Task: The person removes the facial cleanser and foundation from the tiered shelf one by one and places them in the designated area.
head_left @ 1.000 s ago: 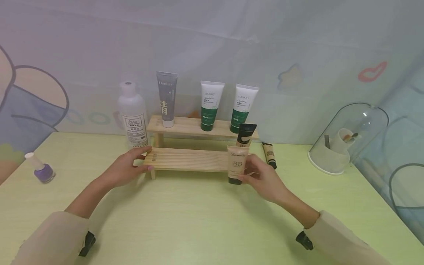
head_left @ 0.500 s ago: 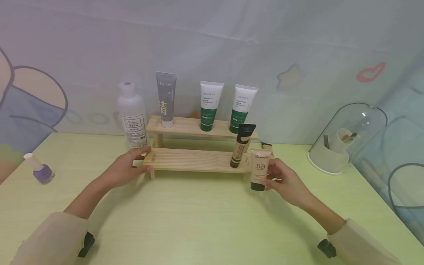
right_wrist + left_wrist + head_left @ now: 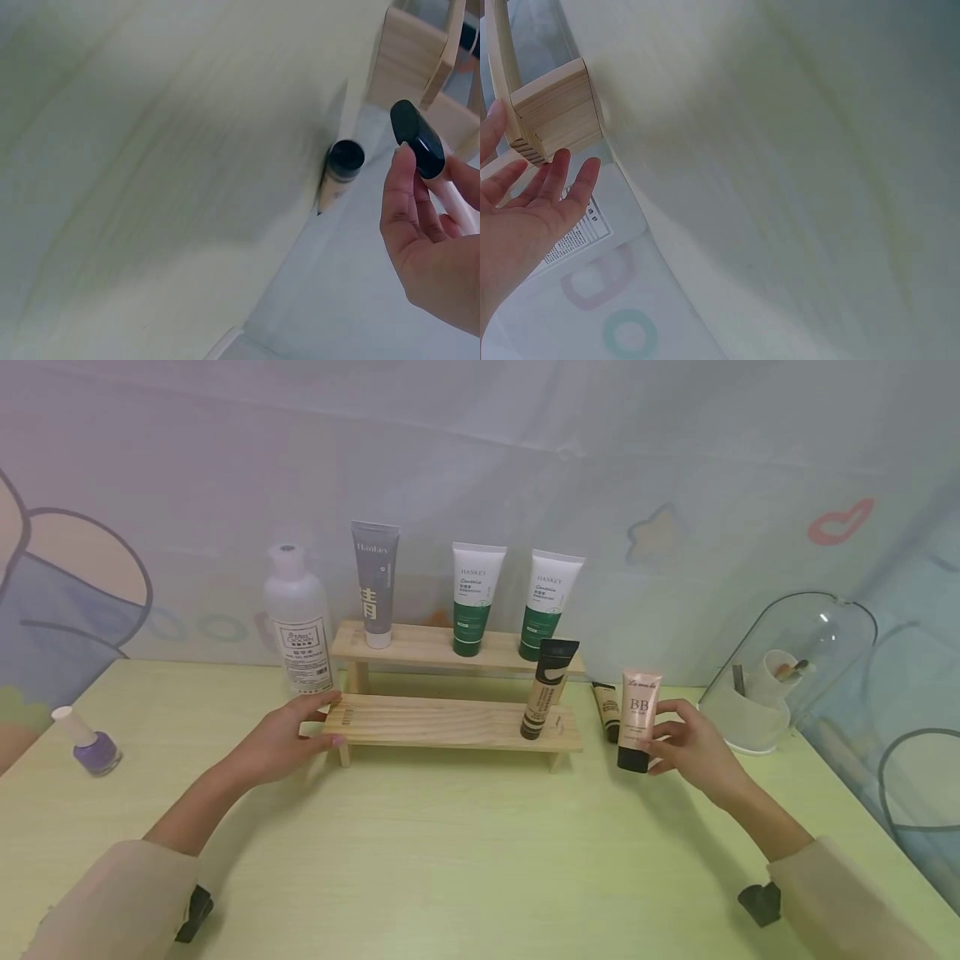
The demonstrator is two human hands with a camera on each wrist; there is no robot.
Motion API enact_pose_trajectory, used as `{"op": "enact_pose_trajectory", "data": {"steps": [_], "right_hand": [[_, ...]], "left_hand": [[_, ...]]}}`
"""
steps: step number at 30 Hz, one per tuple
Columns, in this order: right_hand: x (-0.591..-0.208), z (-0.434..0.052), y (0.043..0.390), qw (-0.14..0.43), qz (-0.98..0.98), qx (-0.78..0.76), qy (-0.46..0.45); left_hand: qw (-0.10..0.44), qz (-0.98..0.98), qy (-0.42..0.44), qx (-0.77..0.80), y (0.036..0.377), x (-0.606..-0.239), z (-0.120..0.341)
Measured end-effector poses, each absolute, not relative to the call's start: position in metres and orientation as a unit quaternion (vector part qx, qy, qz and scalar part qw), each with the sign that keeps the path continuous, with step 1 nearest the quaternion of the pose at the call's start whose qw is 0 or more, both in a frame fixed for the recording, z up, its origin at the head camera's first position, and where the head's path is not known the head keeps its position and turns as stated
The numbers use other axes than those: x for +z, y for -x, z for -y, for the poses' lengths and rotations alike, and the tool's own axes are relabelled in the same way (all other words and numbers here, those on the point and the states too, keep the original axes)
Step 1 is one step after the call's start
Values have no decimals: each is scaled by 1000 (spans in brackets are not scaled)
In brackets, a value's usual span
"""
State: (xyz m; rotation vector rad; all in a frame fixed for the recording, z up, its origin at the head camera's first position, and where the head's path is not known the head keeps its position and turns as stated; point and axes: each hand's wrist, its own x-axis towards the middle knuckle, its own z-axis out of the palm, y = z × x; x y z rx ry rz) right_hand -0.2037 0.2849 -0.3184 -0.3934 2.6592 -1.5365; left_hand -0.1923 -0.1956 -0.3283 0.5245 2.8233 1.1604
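In the head view my right hand (image 3: 693,752) pinches a pinkish-beige BB cream tube (image 3: 639,718) upright by its side, black cap down, off the right end of the shelf. In the right wrist view the tube's black cap (image 3: 417,139) shows by the fingertips. My left hand (image 3: 281,739) holds the left end of the lower board of a two-tier wooden shelf (image 3: 420,718), thumb at the front edge. A black-and-beige tube (image 3: 547,693) stands tilted on the lower board's right end. Another beige tube (image 3: 607,710) lies on the table behind the held one.
On the upper board stand a grey tube (image 3: 377,585) and two white-and-green tubes (image 3: 477,597). A white bottle (image 3: 300,618) is behind my left hand. Purple nail polish (image 3: 96,752) lies at left. A clear-domed brush holder (image 3: 750,718) stands at right.
My right hand has carried the BB cream tube rightward from in front of the shelf to beside it, lastly a little upward in view. The left hand has stayed at the shelf's end.
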Motion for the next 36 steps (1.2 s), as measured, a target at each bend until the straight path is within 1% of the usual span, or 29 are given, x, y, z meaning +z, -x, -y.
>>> {"op": "enact_pose_trajectory", "data": {"steps": [7, 19, 27, 36], "right_hand": [[-322, -301, 216, 63, -861, -496, 91], [-332, -310, 233, 92, -863, -495, 32], [-338, -317, 241, 130, -848, -514, -5], [-341, -318, 244, 140, -825, -547, -5]], "left_hand": [[22, -912, -170, 373, 192, -328, 195], [24, -913, -171, 369, 193, -328, 196], [22, -914, -172, 367, 193, -328, 196], [18, -915, -171, 364, 192, -327, 195]]}}
